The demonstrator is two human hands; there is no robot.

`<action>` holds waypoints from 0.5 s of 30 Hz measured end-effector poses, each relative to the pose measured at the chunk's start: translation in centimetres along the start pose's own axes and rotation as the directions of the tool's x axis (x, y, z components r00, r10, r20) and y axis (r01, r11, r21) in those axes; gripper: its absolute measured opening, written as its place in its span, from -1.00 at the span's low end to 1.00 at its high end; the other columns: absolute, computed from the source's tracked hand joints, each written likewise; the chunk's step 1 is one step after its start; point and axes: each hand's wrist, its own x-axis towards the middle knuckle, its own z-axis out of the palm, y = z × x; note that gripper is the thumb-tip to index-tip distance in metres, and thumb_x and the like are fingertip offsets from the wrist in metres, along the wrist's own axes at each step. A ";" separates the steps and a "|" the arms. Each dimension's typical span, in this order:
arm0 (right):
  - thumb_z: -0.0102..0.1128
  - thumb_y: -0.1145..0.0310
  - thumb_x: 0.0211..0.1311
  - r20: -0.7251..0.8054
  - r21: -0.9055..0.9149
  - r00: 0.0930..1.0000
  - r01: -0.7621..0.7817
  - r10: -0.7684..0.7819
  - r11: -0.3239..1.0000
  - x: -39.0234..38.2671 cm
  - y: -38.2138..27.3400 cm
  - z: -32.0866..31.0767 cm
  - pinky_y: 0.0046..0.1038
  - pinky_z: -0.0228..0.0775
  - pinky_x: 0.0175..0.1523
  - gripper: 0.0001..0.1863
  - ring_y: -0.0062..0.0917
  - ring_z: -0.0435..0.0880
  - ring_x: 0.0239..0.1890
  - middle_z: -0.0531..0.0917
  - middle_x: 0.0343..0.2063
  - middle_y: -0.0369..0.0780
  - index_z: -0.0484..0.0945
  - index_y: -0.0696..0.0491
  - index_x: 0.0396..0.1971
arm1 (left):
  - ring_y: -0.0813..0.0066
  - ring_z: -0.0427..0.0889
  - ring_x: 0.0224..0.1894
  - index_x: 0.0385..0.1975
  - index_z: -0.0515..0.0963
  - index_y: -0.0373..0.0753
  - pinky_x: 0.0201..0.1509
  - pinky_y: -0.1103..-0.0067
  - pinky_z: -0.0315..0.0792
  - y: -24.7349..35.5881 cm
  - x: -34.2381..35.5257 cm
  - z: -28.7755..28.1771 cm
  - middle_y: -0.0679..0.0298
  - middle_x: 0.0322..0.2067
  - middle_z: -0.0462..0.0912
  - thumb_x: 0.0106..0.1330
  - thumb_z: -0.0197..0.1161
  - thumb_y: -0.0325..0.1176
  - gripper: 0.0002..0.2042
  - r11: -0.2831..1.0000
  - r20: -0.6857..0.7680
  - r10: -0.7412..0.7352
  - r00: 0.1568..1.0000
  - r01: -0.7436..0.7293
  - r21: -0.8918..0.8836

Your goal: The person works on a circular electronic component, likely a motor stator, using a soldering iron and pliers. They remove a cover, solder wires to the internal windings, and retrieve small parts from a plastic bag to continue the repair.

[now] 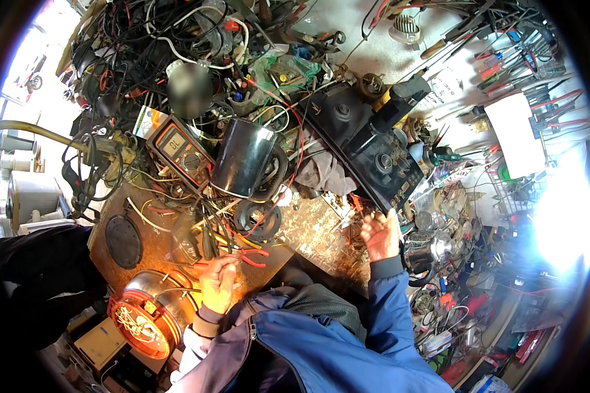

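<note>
My left hand (218, 283) is closed, fingers curled just left of red-handled pliers (252, 259); what it holds, if anything, is too small to make out. My right hand (381, 239) is open, fingers loosely bent, at the front edge of a black two-burner appliance (393, 177). Between and above my hands lie a black kettle body (241, 160), a black ring-shaped part (266, 223) and tangled wires. An orange multimeter (182, 152) stands left of the kettle. At lower left sits an orange-and-steel appliance base (139, 324) with exposed wiring.
A large cable heap (124, 52) covers the upper left. A round dark plate (123, 241) lies on the brown board (105, 219). A steel pot (429, 249) and clutter fill the right. Hand tools (491, 72) line the upper right; dark cloth (39, 275) is at left.
</note>
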 end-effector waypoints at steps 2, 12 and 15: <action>0.26 -0.15 0.46 -0.069 0.082 0.995 0.083 -0.077 0.993 0.9 -1.1 1.3 -0.34 0.68 -0.19 -0.48 -0.33 0.75 -0.32 0.72 -0.31 -0.08 0.59 0.09 -0.08 | 0.41 0.73 -0.01 -0.01 0.63 -0.40 0.11 0.53 0.58 -0.1 -0.4 1.1 0.10 -0.03 0.72 0.49 0.19 -0.53 -0.83 0.998 0.026 -0.037 0.999 0.035 0.046; 0.25 -0.02 0.47 -0.039 -0.212 0.992 0.112 -0.123 0.971 3.1 -8.1 3.7 -0.34 0.64 -0.42 -0.51 -0.39 0.71 -0.52 0.72 -0.44 -0.02 0.57 0.19 -0.07 | 0.33 0.73 0.00 -0.02 0.64 -0.36 0.10 0.46 0.60 1.5 2.6 5.6 0.08 -0.03 0.73 0.46 0.24 -0.51 -0.82 0.920 0.313 0.150 0.938 -0.248 0.302; 0.24 0.02 0.47 0.028 -0.262 0.997 0.072 -0.067 0.962 3.2 -9.5 4.1 -0.34 0.67 -0.41 -0.51 -0.37 0.72 -0.53 0.73 -0.44 0.00 0.57 0.23 -0.06 | 0.29 0.75 0.00 -0.01 0.64 -0.36 0.07 0.45 0.62 2.8 4.0 7.3 0.06 0.00 0.72 0.41 0.28 -0.51 -0.80 0.941 0.349 0.110 0.931 -0.210 0.264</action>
